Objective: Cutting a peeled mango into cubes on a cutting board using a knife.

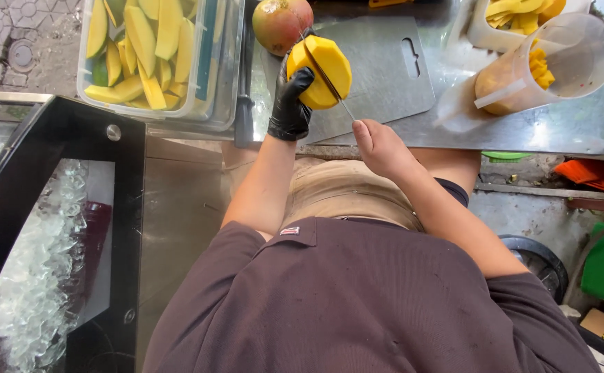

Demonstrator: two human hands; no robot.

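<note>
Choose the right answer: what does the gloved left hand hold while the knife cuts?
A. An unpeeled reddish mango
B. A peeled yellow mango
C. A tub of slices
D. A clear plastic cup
B: the left hand, in a black glove, grips a peeled yellow mango above the cutting board, and the knife held by the bare right hand is cutting into it.

A glossy black rubber glove (289,103) grips smooth, moist yellow mango (319,71) split by a thin bright metal knife blade (331,84), above a matt grey plastic cutting board (385,72) on a dull steel counter (523,124), beside clear plastic tubs (151,62).
</note>
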